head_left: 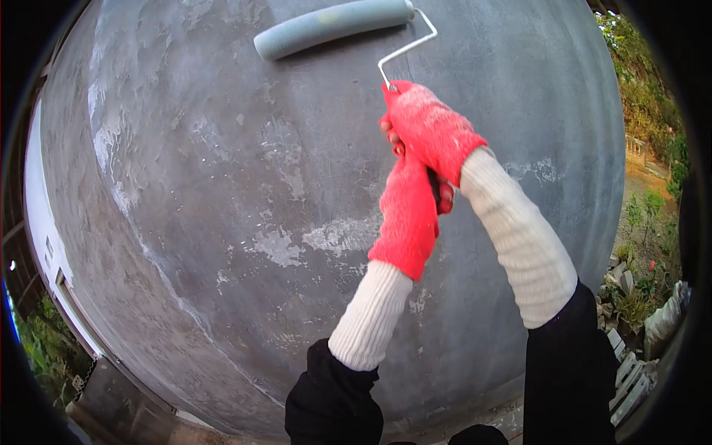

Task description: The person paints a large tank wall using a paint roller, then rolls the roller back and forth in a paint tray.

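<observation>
Both my hands are wrapped around the handle of a paint roller [337,26], one above the other. Its long grey-blue sleeve lies near the top of the view, against or just off the grey wall [222,170]. A bent white wire frame joins the sleeve to the handle. My right hand [430,122], in a red glove with bare fingertips, grips higher, close to the wire. Below it my left hand [408,211], in a matching glove, is closed around the lower handle. The gloves and fingers hide most of the handle.
The wall has peeling whitish patches [341,236] and a long pale crack [159,271] on the left. At the far right are plants [649,215], stones, a whitish sack [666,322] and pale slats [630,382]. A white-edged wall section [52,222] stands at the left.
</observation>
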Tool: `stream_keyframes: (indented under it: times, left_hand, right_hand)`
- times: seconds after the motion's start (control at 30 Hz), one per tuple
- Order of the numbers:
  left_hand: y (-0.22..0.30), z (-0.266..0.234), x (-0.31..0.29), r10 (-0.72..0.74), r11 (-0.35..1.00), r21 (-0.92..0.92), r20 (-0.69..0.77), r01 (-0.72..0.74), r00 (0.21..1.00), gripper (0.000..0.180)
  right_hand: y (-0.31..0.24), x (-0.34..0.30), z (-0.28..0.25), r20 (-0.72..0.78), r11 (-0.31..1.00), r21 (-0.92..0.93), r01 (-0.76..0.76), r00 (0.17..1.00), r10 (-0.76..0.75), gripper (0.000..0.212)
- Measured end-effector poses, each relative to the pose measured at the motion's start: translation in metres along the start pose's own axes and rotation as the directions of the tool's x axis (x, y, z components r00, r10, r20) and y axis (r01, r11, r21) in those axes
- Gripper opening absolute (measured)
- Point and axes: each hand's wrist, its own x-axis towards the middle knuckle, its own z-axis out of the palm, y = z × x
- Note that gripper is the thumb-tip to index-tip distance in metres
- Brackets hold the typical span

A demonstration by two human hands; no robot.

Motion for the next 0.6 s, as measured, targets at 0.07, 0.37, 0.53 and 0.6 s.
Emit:
stream_keyframes:
  times: [0.07, 0.37, 0.53, 0.6]
  left_hand:
    - [0.021, 0.008, 0.015, -0.027, 0.991, -0.129, -0.038, 0.022, 0.999, 0.032]
    - [-0.194, -0.092, -0.131, -0.182, 0.973, 0.112, -0.15, 0.2, 0.972, 0.027]
    - [-0.319, -0.113, -0.275, -0.577, 0.807, 0.027, -0.173, 0.59, 0.798, 0.044]
    - [-0.304, -0.104, -0.263, -0.52, 0.849, 0.026, -0.143, 0.528, 0.842, 0.046]
  right_hand:
    - [-0.012, 0.034, 0.001, -0.045, 0.981, -0.188, -0.035, 0.999, 0.027, 0.04]
    - [0.183, -0.151, 0.042, -0.039, 0.985, -0.056, -0.164, 0.986, 0.162, 0.028]
    - [0.302, -0.304, 0.034, -0.048, 0.851, -0.171, -0.496, 0.867, 0.496, 0.031]
    - [0.289, -0.292, 0.03, -0.052, 0.886, -0.153, -0.438, 0.899, 0.436, 0.032]
